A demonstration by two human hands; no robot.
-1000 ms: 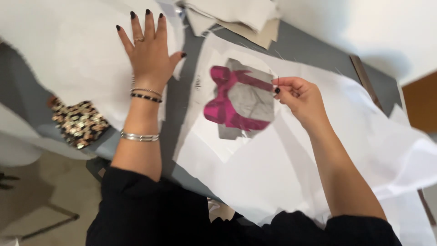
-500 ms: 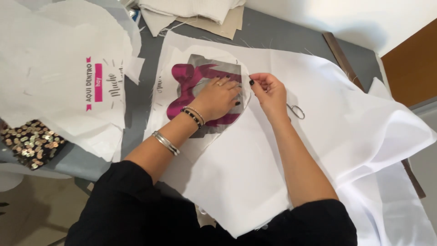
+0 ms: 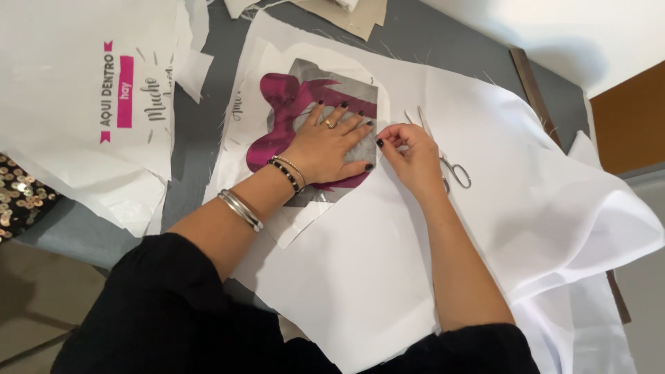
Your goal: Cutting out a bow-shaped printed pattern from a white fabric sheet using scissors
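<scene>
Magenta and grey, the printed transfer sheet lay on the white fabric toward the far edge of the table, and both hands worked on it. The fingers of the left hand were spread apart and pressed flat on the print, touching it along their whole length without gripping anything. The thumb and forefinger of the right hand were pinched together at the sheet's right edge, just beside the left fingertips; whether they held the edge itself or a thin film on it could not be told.

Doing this well seemed to call for steady, even pressure from the flat hand, so that the print would not creep on the smooth cloth, and for a slow, low pull from the pinch, kept close to the surface rather than lifted sharply.

Outward from the fingers, the left wrist, with a dark bead bracelet, was nearly straight, and the forearm, wearing silver bangles, ran back toward the near edge at a slant. The right wrist was slightly bent and its forearm came almost straight from the body. Small scissors lay on the fabric just beside the right hand, partly hidden by it.
</scene>
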